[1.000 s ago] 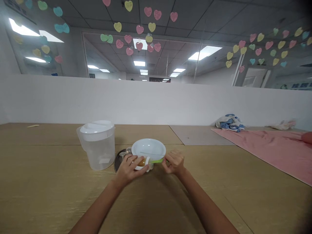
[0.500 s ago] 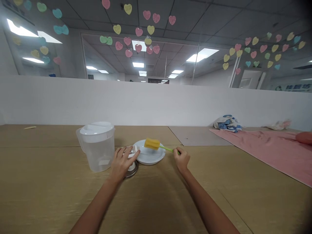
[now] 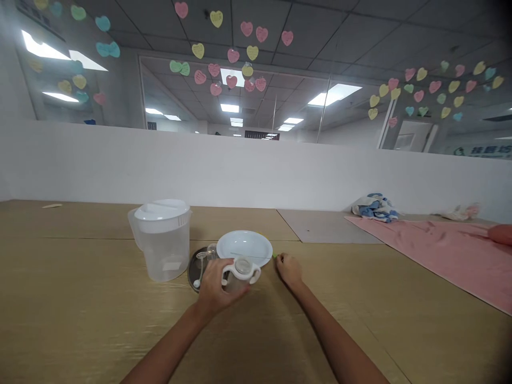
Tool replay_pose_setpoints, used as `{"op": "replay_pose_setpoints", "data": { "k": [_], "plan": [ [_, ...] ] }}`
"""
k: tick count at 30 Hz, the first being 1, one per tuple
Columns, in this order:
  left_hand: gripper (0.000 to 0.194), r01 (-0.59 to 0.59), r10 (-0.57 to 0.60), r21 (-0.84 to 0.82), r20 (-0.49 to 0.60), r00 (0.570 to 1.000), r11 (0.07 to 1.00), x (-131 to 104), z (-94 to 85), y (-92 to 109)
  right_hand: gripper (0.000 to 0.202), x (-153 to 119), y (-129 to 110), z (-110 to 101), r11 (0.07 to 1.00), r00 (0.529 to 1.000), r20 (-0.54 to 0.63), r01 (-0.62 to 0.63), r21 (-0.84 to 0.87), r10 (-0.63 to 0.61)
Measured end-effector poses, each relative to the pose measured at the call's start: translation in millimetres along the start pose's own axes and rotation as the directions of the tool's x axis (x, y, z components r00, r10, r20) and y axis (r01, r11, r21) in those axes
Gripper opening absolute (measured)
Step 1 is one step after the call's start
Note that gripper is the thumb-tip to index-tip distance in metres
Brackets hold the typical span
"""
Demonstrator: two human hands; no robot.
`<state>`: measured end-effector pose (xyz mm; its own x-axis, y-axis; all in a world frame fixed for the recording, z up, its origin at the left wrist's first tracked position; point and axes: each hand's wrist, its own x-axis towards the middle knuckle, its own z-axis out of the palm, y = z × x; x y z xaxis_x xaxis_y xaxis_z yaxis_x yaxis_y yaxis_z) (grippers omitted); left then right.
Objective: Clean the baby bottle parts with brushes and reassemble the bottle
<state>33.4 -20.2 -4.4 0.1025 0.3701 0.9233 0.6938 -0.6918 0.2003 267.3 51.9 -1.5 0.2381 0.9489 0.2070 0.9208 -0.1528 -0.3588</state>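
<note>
My left hand (image 3: 220, 285) is wrapped round a white two-handled collar with a clear round top (image 3: 243, 266), like part of a baby bottle. It is held in front of a white bowl (image 3: 245, 243). My right hand (image 3: 288, 269) is closed round the handle of a sponge brush, of which only a bit of green (image 3: 274, 256) shows beside the bowl's right rim. The brush's yellow sponge head is out of sight. Left of the bowl lies a round dark metal tray (image 3: 192, 272), partly hidden by my left hand. It bears a white straw piece (image 3: 201, 266) and a small clear cup-like part (image 3: 212, 250).
A clear plastic pitcher (image 3: 166, 250) with a white lid stands left of the tray. On the right lies a pink cloth (image 3: 436, 250), with a crumpled blue and white cloth (image 3: 375, 207) behind it. A low white wall (image 3: 240, 170) bounds the table.
My left hand has taken up the two-handled collar from the tray and moved right, in front of the bowl. My right hand has come slightly lower and nearer the bowl, and the yellow sponge has gone from sight.
</note>
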Motion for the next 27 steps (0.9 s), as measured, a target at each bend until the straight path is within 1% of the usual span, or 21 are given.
{"op": "replay_pose_setpoints", "data": {
  "k": [1,3,5,7,8,10,12,13,14,15,17,18,19,20,21,22,23,25,27],
  "plan": [
    [0.054,-0.025,0.027,-0.033,0.047,0.999,0.999,-1,1.9,4,0.036,-2,-2,1,0.999,0.999,0.012,0.033,-0.019,-0.033],
    [0.055,-0.039,0.051,-0.099,0.128,0.990,0.994,-4,5.9,9,0.036,-4,-6,2,0.994,0.995,0.038,0.091,-0.055,-0.089],
    [0.058,0.002,0.027,-0.140,0.205,0.978,0.990,-6,9.3,11,0.035,-5,-8,2,0.988,0.990,0.062,0.130,-0.084,-0.126],
    [0.059,0.087,-0.042,-0.156,0.275,0.961,0.984,-7,10.9,11,0.035,-5,-9,0,0.983,0.987,0.078,0.148,-0.105,-0.141],
    [0.060,0.142,-0.086,-0.159,0.315,0.945,0.977,-6,10.7,11,0.036,-5,-9,-2,0.982,0.987,0.083,0.148,-0.113,-0.139],
    [0.063,0.257,-0.177,-0.160,0.395,0.901,0.953,-5,8.9,9,0.035,-5,-9,-5,0.983,0.989,0.086,0.134,-0.125,-0.124],
    [0.069,0.327,-0.219,-0.176,0.452,0.865,0.929,-2,5.9,7,0.035,-5,-9,-11,0.985,0.992,0.071,0.109,-0.137,-0.100],
    [0.073,0.336,-0.215,-0.196,0.463,0.860,0.921,-1,4.2,5,0.035,-5,-10,-15,0.985,0.995,0.052,0.097,-0.144,-0.090],
    [0.074,0.327,-0.200,-0.220,0.454,0.868,0.919,1,2.5,2,0.035,-5,-12,-20,0.985,0.996,0.025,0.088,-0.149,-0.086],
    [0.071,0.310,-0.189,-0.240,0.423,0.886,0.920,2,0.6,-2,0.035,-5,-14,-26,0.985,0.996,-0.010,0.086,-0.150,-0.088],
    [0.055,0.300,-0.224,-0.231,0.303,0.926,0.926,4,-3.6,-14,0.033,-6,-24,-41,0.984,0.989,-0.082,0.111,-0.139,-0.123],
    [0.044,0.322,-0.276,-0.193,0.234,0.932,0.927,5,-6.1,-21,0.032,-6,-32,-48,0.982,0.982,-0.105,0.141,-0.130,-0.155],
    [0.035,0.362,-0.337,-0.132,0.180,0.924,0.923,7,-8.8,-29,0.031,-6,-40,-55,0.974,0.975,-0.098,0.189,-0.124,-0.201],
    [0.030,0.404,-0.391,-0.054,0.167,0.905,0.913,8,-11.5,-37,0.031,-6,-50,-61,0.962,0.965,-0.064,0.244,-0.124,-0.253],
    [0.028,0.428,-0.427,0.042,0.195,0.883,0.903,9,-14.1,-44,0.030,-6,-61,-65,0.941,0.950,0.022,0.312,-0.132,-0.312],
    [0.027,0.423,-0.450,0.156,0.240,0.860,0.892,9,-16.2,-51,0.029,-5,-71,-68,0.914,0.921,0.151,0.380,-0.142,-0.360],
    [0.027,0.392,-0.467,0.280,0.292,0.835,0.876,10,-17.8,-57,0.026,-4,-80,-69,0.895,0.892,0.231,0.425,-0.133,-0.389],
    [0.028,0.281,-0.489,0.480,0.389,0.781,0.831,9,-18.6,-63,0.019,-1,-96,-64,0.876,0.846,0.348,0.468,-0.120,-0.404],
    [0.028,0.199,-0.507,0.576,0.441,0.740,0.793,8,-16.9,-66,0.016,2,-105,-55,0.874,0.823,0.417,0.471,-0.117,-0.387]
  ]
}}
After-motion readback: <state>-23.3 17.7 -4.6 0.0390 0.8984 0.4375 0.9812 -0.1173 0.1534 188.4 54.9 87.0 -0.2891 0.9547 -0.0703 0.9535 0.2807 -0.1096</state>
